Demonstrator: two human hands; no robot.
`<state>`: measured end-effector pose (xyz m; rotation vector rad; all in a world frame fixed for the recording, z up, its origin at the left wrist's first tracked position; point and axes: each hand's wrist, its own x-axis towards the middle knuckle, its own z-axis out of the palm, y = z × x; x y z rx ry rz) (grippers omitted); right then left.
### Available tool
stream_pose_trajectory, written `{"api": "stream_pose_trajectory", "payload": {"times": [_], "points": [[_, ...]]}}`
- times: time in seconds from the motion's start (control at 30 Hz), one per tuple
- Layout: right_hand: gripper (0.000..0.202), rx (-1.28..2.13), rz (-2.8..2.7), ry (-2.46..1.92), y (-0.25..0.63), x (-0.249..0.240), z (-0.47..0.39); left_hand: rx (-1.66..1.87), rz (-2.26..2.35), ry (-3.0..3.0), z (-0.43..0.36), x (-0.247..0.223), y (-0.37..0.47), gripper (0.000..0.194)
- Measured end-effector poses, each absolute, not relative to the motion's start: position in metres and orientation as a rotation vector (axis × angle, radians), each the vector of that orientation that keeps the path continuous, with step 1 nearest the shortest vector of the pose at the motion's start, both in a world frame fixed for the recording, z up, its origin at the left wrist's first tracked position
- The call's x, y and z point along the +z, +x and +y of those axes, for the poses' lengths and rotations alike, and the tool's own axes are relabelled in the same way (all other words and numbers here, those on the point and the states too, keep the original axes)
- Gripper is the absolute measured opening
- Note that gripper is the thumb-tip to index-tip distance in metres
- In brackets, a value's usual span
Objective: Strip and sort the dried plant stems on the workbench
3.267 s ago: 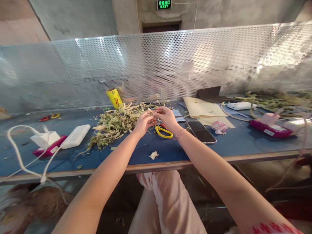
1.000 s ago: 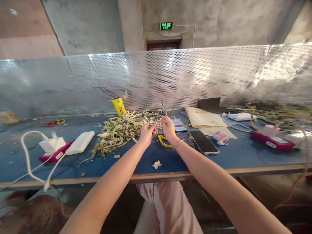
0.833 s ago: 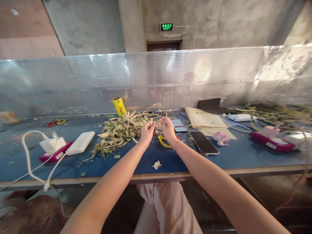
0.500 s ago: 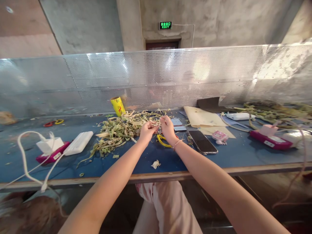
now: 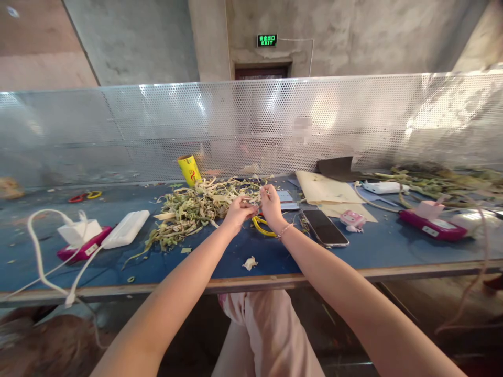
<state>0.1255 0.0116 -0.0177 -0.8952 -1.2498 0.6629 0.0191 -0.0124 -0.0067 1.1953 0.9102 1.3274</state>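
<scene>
1. Fingers of the left hand curl, thumb toward index; any gap between the tips, or a strand held there, is too small to tell.
2. Right hand, just beside the left: fingertips bunched and slightly higher. Whether they grip anything cannot be told.
3. Pile of withered plant strips, on the blue table: it lies beside and beyond the left hand. Any thin piece that slipped from a loose pinch could be lost here, since its colour would probably match.
4. Yellow loop handle, beneath the right hand and partly hidden: a lowered wrist could knock it aside.
5. Bracelet on the right wrist: a stray fibre could snag on it if the wrist dragged low.
6. Pale scrap, near the table's front edge between the forearms: a sweeping arm could carry it off.
7. Yellow tube, seemingly tilted, behind the pile: tugging entangled strips could topple it.
</scene>
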Motion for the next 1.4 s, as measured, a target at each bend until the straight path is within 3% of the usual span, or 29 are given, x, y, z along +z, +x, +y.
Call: {"api": "stream_pose_trajectory", "payload": {"times": [0.57, 0.87, 1.23, 1.4], "points": [[0.021, 0.704, -1.271, -0.88, 0.126, -0.021, 0.013, 1.349, 0.82, 1.216, -0.008, -0.007, 0.017, 0.037], [0.023, 1.089, -0.998, -0.677, 0.124, -0.011, 0.011, 1.364, 0.82, 1.293, -0.005, -0.004, 0.012, 0.035], [0.023, 1.05, -1.052, -0.656, 0.121, -0.014, 0.011, 1.274, 0.671, 0.869, -0.011, 0.002, 0.015, 0.007], [0.02, 1.046, -1.049, -0.657, 0.12, -0.014, 0.012, 1.286, 0.677, 0.824, -0.013, 0.003, 0.016, 0.006]]}}
